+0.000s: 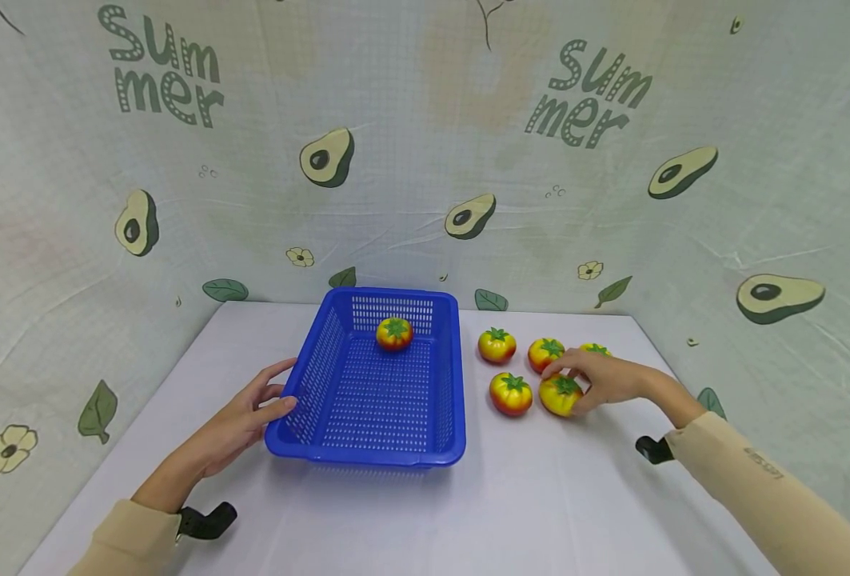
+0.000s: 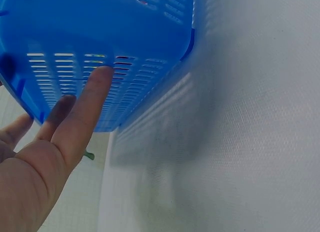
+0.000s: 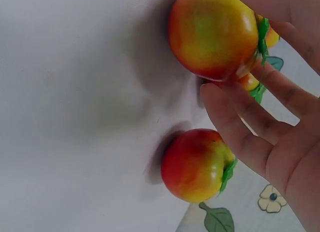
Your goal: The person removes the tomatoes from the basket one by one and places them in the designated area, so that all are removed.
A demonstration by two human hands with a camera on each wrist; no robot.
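Observation:
My left hand (image 1: 241, 424) is at the left side of a blue plastic basket (image 1: 302, 454), its fingers stretched out along the outside. In the left wrist view one straight finger (image 2: 82, 110) touches the slotted wall. Inside the basket, near the back, sits one red-yellow tomato (image 1: 394, 334) with a green leafy top. On the right, my right hand (image 1: 608, 376) has thumb and fingers around the near right tomato (image 1: 560, 395). The right wrist view shows that tomato (image 3: 212, 35) between thumb and fingers, with another tomato (image 3: 195, 164) below it.
More tomatoes lie right of the basket: one at the back (image 1: 496, 346), one in front (image 1: 510, 394), one behind my fingers (image 1: 544, 354) and one partly hidden by the hand (image 1: 596, 349). A patterned cloth (image 1: 410, 168) hangs behind the white table (image 1: 511, 512).

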